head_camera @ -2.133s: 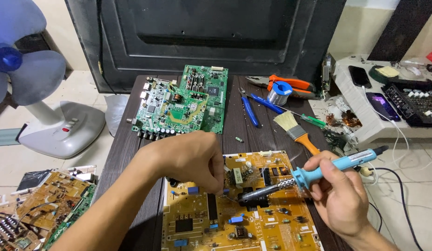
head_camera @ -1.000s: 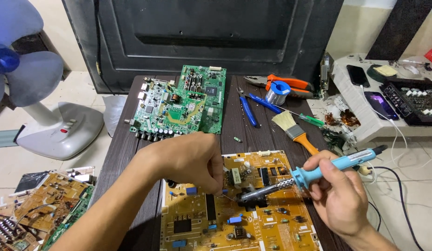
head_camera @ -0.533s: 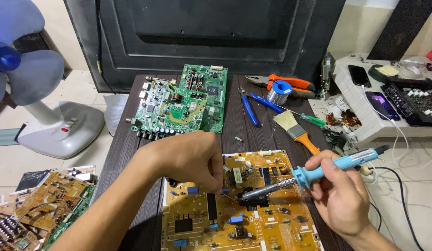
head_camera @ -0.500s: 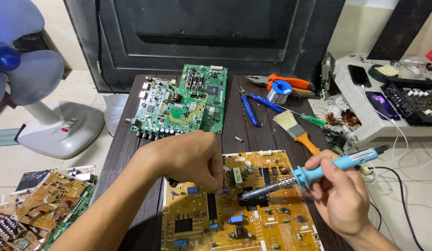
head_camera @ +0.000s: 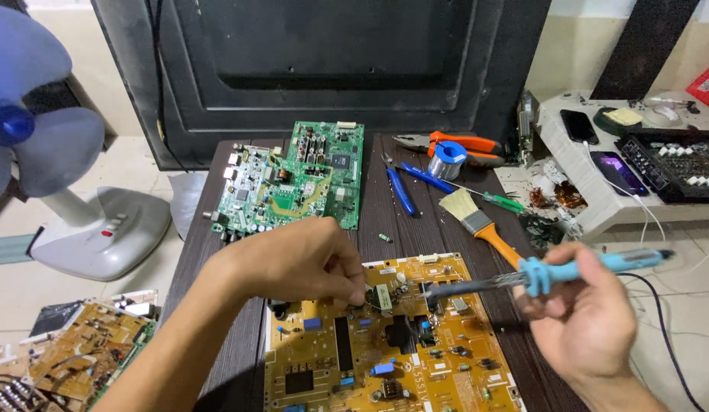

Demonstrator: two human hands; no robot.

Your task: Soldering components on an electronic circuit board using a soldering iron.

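A yellow circuit board lies at the near edge of a dark wooden table. My left hand rests over the board's top left part, fingers pinched on a thin wire near a small component. My right hand grips a blue-handled soldering iron. The iron's dark tip points left and hangs just above the board's upper middle, a short way from my left fingertips.
Two green circuit boards lie further back. Blue pliers, orange cutters, a solder spool and a paintbrush lie at the right. A fan stands left, loose boards on the floor, phones on a white shelf.
My right hand has lifted the soldering iron's tip up and slightly right, off the board. My left hand has stayed in place, pinched near the same spot.
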